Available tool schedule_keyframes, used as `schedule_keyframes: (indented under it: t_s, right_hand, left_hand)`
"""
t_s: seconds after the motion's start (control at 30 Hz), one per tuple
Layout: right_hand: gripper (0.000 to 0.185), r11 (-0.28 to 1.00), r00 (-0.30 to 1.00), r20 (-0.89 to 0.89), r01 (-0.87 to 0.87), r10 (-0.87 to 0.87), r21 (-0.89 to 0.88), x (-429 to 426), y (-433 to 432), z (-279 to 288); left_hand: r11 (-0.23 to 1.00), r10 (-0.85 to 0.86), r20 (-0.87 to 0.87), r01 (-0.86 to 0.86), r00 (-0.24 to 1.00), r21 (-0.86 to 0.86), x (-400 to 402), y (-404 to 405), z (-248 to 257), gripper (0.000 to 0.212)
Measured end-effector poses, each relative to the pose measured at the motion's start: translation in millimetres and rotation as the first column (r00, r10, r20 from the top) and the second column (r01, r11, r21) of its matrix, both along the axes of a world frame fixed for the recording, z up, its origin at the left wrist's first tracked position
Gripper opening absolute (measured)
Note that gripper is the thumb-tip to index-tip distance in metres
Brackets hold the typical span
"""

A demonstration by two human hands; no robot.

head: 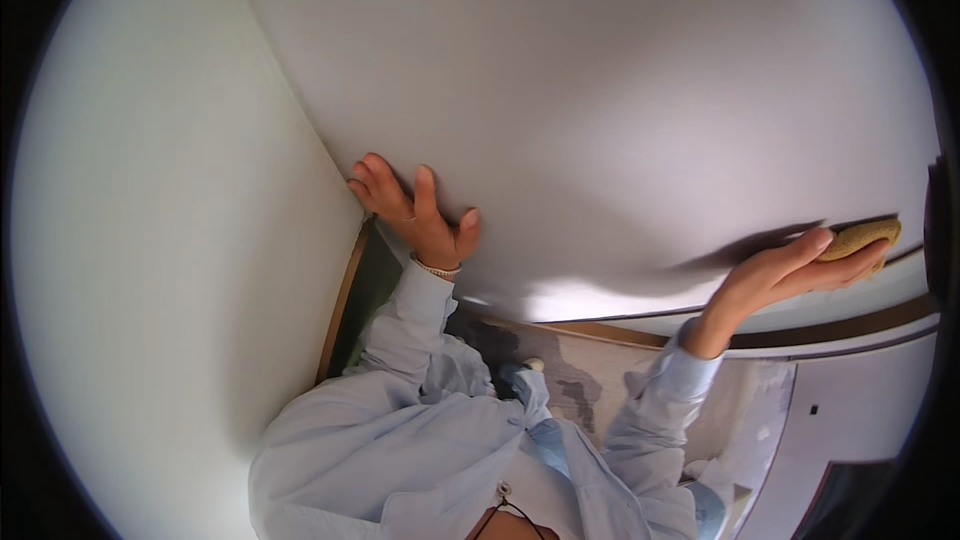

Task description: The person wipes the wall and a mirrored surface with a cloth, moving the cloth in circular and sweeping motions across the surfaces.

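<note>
A smooth pale panel (pixel 525 105), wall-like and upright before me, fills the upper part of the view. My left hand (pixel 420 214) rests against it with fingers spread, close to the corner where it meets a whitish side wall (pixel 150 202). Nothing is held in that hand. Out to the right, my right hand (pixel 780 274) grips a yellowish-brown sponge (pixel 862 238) between thumb and fingers. The sponge lies at the panel's surface near its lower right edge. Shadows of both hands fall on the panel.
Below the panel runs a brown edge strip (pixel 615 334), and a second brown strip (pixel 343 300) borders the side wall. A grey patterned floor covering (pixel 592 382) lies by my feet. At lower right stand a light cabinet-like surface (pixel 847 405) and a dark panel (pixel 844 499).
</note>
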State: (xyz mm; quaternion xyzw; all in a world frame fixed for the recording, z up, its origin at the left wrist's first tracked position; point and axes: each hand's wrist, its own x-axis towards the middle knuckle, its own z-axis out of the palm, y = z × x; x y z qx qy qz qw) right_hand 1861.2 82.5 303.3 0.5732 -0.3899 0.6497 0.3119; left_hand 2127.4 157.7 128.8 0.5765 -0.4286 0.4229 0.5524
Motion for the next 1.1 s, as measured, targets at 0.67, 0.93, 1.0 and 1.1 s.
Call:
schedule_keyframes:
  t_s: [0.67, 0.93, 1.0, 1.1]
  right_hand:
    - [0.041, 0.985, 0.770, -0.617, -0.161, 0.161, 0.055, 142, 34, -96]
    - [0.062, 0.989, 0.885, -0.461, 0.006, 0.063, 0.146, -14, 12, -97]
    - [0.064, 0.983, 0.929, -0.367, 0.017, 0.053, 0.184, -20, 15, -94]
    - [0.067, 0.965, 0.990, -0.119, -0.047, 0.080, 0.259, -18, 17, -106]
  left_hand:
    - [0.844, 0.059, -0.087, -0.003, 0.994, 0.536, -21, 54, -11, 0.057]
    - [0.895, 0.106, -0.010, -0.091, 0.994, 0.437, -12, 42, -14, 0.073]
    - [0.900, 0.090, -0.018, -0.074, 0.996, 0.429, -6, 43, -11, 0.076]
    - [0.907, 0.090, -0.031, -0.069, 0.995, 0.415, 0, 46, -9, 0.078]
